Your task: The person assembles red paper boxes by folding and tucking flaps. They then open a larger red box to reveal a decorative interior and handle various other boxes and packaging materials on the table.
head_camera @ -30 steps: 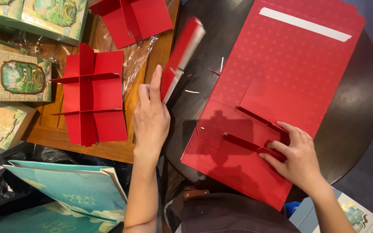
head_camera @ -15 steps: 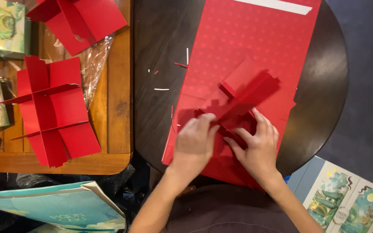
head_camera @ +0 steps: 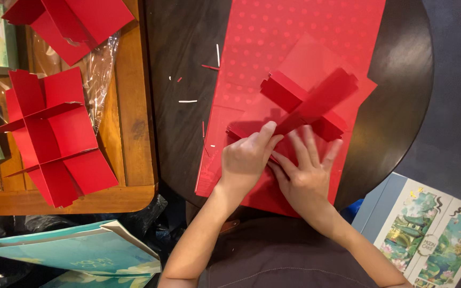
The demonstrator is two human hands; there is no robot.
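Both hands on the red divider (head_camera: 308, 98) atop the red sheet (head_camera: 273, 48) on the dark table (head_camera: 182, 112). My left hand (head_camera: 246, 160) pinched its near strip; right hand (head_camera: 305, 173) pressed flat, fingers spread, gripping nothing. Cross slotted, not yet squared. Two finished dividers (head_camera: 54, 133) lay on the wooden tray (head_camera: 132, 133)

both hands work side by side on a red cardboard divider (head_camera: 308, 98) whose crossed strips stand up from a large red dotted sheet (head_camera: 294, 32) on a dark round table (head_camera: 401, 101). the left hand (head_camera: 246, 160) pinches a strip's near end with thumb and fingers; the right hand (head_camera: 305, 170) lies flat, fingers spread, against the strip just beside it. a finished red divider (head_camera: 49, 138) rests on a wooden tray (head_camera: 132, 133) to the left, another divider (head_camera: 70, 21) above it, and teal boxes (head_camera: 76, 250) lie below.
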